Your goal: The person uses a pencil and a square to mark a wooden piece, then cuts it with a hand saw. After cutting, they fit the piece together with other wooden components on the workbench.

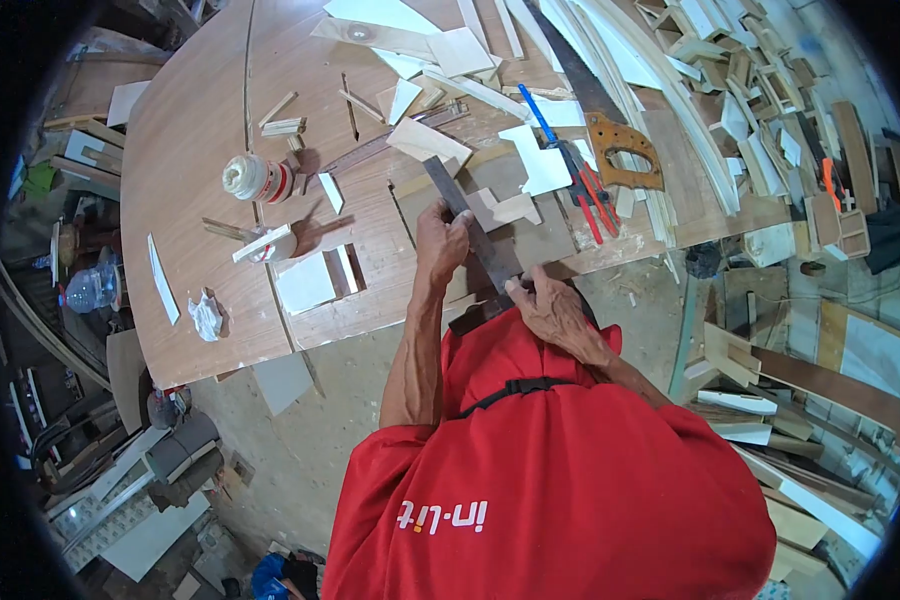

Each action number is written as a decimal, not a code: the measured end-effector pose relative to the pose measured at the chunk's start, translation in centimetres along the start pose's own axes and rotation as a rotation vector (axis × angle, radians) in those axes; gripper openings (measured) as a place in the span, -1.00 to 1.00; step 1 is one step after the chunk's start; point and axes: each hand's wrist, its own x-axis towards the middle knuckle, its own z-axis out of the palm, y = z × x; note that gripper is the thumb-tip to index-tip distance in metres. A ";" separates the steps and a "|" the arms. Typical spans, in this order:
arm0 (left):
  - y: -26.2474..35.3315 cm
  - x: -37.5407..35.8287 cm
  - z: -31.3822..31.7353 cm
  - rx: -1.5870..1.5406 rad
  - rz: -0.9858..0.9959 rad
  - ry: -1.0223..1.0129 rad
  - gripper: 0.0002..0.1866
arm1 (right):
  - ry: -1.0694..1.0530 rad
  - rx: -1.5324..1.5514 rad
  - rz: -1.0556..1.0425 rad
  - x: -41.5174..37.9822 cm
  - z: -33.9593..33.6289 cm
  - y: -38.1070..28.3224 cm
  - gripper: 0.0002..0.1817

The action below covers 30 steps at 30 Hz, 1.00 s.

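A long, flat dark bar (485,245) slants from the work table toward my waist. My left hand (442,240) is closed around its upper part, thumb and fingers at the edges. Lower down, my right hand (552,312) grips the same bar near its end, fingertips pressed on the edge. Just beyond the bar lie a small pale wood piece (516,208) and a larger wood block (428,143) on a brown board (555,235). The bar's lowest end sits close to my red clothing, partly hidden by it.
On the wooden table (195,220) stand a glue jar (257,178) and a white cup (273,243) with sticks. A handsaw handle (625,152), red-handled pliers (592,205) and white offcuts (540,160) lie to the right. Wood scraps (760,100) fill the right side.
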 end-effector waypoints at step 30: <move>-5.5 -0.9 -1.2 0.752 0.651 0.094 -0.31 | -0.502 0.811 0.321 -1.7 1.6 2.3 -0.80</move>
